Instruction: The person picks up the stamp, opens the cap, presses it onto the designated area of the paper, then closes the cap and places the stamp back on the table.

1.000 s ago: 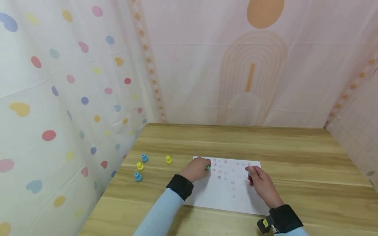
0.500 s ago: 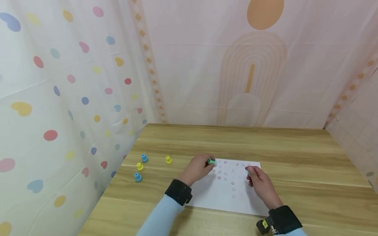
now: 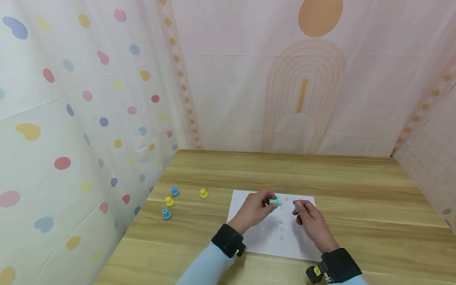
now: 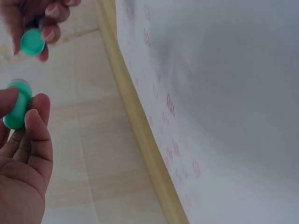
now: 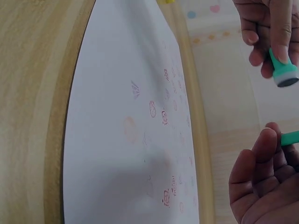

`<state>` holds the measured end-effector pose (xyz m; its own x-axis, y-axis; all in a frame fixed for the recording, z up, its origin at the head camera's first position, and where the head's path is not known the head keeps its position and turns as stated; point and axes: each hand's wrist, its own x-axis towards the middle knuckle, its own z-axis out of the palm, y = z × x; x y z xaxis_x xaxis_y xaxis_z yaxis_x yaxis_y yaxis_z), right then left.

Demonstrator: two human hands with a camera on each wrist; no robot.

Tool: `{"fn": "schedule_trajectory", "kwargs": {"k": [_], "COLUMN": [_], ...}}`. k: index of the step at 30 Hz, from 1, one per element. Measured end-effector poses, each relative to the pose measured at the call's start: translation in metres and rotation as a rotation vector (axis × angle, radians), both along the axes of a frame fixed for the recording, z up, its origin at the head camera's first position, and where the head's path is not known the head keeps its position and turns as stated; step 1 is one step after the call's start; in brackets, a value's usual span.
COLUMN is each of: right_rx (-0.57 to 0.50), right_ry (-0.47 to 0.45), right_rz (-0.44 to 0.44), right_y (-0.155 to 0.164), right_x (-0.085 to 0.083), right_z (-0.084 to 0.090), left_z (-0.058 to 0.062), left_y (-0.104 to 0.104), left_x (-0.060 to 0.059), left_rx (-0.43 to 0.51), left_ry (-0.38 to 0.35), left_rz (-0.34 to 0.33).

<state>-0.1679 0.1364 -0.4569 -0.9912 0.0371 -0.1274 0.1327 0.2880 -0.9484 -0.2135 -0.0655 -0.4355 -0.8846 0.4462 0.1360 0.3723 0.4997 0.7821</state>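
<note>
Left hand pinches a small round green plastic stamp, right hand grips its matching cap, above the flat stamped paper.

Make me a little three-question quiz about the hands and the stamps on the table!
1. True or false: the left hand holds a green stamp.
2. How many small stamps stand on the table left of the paper? A) two B) four C) six
3. What colour are most marks on the paper?

Key: 1 true. 2 B: two blue stamps, two yellow stamps. 3 red or pink.
</note>
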Motion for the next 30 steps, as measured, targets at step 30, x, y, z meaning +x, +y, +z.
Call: {"fn": "schedule_trajectory", "kwargs": {"k": [30], "right_rx": [0.008], "right_ry": [0.054], "right_rz": [0.031], "right_y": [-0.007], "right_x": [-0.002], "right_z": [0.002], "left_z": [-0.005], "left_y": [0.027], "left_x": [0.012], "left_rx": [0.003], "left_ry": [0.053], "left_rz": [-0.094]}}
